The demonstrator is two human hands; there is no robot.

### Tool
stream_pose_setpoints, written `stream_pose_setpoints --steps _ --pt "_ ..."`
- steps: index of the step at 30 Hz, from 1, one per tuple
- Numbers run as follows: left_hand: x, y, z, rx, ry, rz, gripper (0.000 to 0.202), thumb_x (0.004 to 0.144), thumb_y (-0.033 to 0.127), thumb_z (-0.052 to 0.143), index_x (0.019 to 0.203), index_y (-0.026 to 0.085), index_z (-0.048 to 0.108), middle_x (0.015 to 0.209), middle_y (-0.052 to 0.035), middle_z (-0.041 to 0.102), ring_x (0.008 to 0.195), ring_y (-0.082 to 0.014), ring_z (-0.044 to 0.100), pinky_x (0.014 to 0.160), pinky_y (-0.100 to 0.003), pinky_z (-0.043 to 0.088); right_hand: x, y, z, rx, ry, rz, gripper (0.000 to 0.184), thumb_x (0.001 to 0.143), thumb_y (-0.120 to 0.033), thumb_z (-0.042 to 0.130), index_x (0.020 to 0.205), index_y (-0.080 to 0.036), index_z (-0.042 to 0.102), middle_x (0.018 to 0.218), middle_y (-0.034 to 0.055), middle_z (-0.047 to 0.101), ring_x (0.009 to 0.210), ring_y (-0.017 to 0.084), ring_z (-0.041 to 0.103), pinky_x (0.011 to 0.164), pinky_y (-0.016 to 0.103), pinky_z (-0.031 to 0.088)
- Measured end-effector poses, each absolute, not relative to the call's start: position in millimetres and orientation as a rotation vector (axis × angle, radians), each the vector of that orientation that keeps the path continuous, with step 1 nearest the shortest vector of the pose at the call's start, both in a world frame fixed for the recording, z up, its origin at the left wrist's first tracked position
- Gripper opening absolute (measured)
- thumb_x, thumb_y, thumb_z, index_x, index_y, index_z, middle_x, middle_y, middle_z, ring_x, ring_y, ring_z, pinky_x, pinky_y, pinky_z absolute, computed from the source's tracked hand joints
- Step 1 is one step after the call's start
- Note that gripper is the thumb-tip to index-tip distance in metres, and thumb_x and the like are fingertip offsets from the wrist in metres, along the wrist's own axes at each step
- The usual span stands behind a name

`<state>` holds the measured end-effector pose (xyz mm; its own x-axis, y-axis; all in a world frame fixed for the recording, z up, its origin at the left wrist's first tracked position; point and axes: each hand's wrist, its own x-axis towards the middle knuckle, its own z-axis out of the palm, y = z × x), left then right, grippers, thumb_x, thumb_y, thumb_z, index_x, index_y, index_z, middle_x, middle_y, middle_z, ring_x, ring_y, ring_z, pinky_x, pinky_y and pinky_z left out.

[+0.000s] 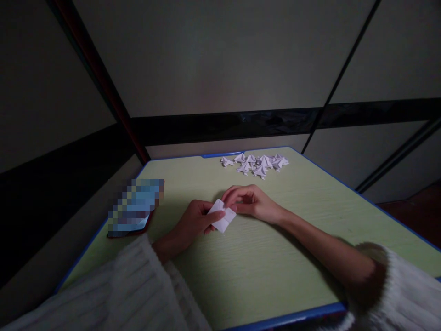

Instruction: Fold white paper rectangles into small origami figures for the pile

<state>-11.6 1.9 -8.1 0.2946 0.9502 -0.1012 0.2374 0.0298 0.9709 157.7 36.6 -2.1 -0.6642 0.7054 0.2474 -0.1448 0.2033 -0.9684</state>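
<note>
A small folded square of white paper is held above the table, turned so that a corner points toward me. My left hand grips it from the left, thumb on top and fingers underneath. At its upper right edge, my right hand pinches the paper between thumb and fingertips. Crease lines run across the paper's face. Beyond the hands lies a group of several folded white paper figures, pointed in shape, toward the back of the table.
A phone in a reddish case, its screen blurred out, lies on the left of the light green table. Blue edging runs around the tabletop. Pale panels with a dark band stand right behind it.
</note>
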Motion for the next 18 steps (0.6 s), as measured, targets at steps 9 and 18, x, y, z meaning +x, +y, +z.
stream_pose_setpoints --steps 9,18 --pt "-9.6 0.8 -1.2 1.496 1.304 0.938 0.026 0.062 0.033 0.056 0.05 0.01 0.054 0.036 0.006 0.04 0.035 -0.005 0.032 0.036 -0.018 0.021 150.2 31.6 -1.0 -0.798 -1.664 1.606 0.015 0.063 -0.019 0.061 0.06 -0.01 0.05 0.051 -0.0018 0.052 0.047 0.005 0.045 0.049 0.02 0.036" --pt "-8.6 1.2 -2.3 1.525 1.288 0.917 0.024 0.065 0.031 0.053 0.056 0.01 0.057 0.038 0.0058 0.041 0.036 -0.0053 0.033 0.036 -0.018 0.022 149.0 33.0 -3.7 -0.823 -1.59 1.574 0.021 0.056 -0.019 0.066 0.055 -0.011 0.047 0.048 -0.0024 0.053 0.044 0.005 0.046 0.046 0.02 0.036"
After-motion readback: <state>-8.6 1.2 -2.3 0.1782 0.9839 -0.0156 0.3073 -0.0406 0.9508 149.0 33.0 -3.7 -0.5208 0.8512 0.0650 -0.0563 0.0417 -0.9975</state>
